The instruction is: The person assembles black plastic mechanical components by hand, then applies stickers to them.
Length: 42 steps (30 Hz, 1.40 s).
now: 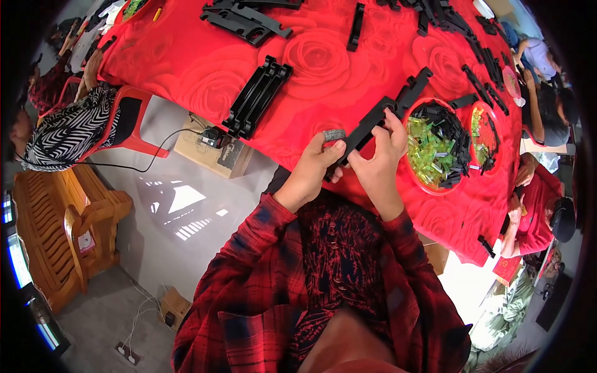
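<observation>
A long black plastic strip (365,128) slants between my hands over the near edge of the red-covered table (323,56). My left hand (312,166) is closed round its lower end, thumb on top, with grey tape wrapped on the index finger. Pinching the strip farther up is my right hand (380,158), its fingers on the upper side. Another black plastic piece (415,87) shows just past the strip's far end; whether the two are joined I cannot tell. To the left, several similar black strips lie side by side in a stack (260,97).
Right of my hands stands a red bowl (433,191) of yellow-green clear pieces and small black pieces, beside a second bowl (495,118). More black parts (245,22) lie across the far table. People sit at both sides; a red chair (134,124) and wooden bench (68,230) are left.
</observation>
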Motion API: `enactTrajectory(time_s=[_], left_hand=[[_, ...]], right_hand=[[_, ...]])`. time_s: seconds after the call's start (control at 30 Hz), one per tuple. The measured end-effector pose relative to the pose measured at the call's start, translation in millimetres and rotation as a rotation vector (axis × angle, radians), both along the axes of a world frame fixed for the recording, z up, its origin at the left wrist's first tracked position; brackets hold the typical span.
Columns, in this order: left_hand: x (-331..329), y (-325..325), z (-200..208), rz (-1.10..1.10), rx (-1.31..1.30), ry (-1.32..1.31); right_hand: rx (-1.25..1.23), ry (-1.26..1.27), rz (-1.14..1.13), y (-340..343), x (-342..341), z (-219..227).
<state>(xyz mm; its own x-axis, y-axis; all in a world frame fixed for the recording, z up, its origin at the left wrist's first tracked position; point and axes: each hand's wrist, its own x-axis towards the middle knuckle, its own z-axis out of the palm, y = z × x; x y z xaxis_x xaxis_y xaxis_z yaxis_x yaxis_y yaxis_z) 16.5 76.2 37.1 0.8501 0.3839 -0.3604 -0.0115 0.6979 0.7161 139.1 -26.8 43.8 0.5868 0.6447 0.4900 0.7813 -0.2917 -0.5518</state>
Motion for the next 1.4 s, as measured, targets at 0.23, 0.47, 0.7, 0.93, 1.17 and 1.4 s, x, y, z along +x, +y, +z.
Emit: enactTrajectory(time_s=[0.23,0.47,0.7,0.93,1.17,1.4], left_hand=[[8.3,12.1,-4.4,0.006,-0.006,0.054],[1.9,22.6,-17.4,-0.038,-0.018,0.024],[-44.3,31.4,-29.8,0.214,1.024,0.265],[-70.4,45.8,-35.8,0.346,1.381,0.587],[-75.7,46.2,-44.5,0.477,1.400,0.598],[-82.3,46.6,-61.2,0.423,1.593,0.727]], right_hand=[[-0.013,-0.038,-0.042,8.5,2.5,-7.6],[-0.022,-0.037,-0.012,18.0,6.1,-19.4],[-0.173,-0.023,0.012,77.6,-2.7,-23.5],[-0.293,0.058,0.109,131.2,-28.7,-25.3],[-0.305,0.019,0.131,143.4,-35.6,-27.6],[-0.374,0.041,0.265,152.9,-35.1,-37.6]])
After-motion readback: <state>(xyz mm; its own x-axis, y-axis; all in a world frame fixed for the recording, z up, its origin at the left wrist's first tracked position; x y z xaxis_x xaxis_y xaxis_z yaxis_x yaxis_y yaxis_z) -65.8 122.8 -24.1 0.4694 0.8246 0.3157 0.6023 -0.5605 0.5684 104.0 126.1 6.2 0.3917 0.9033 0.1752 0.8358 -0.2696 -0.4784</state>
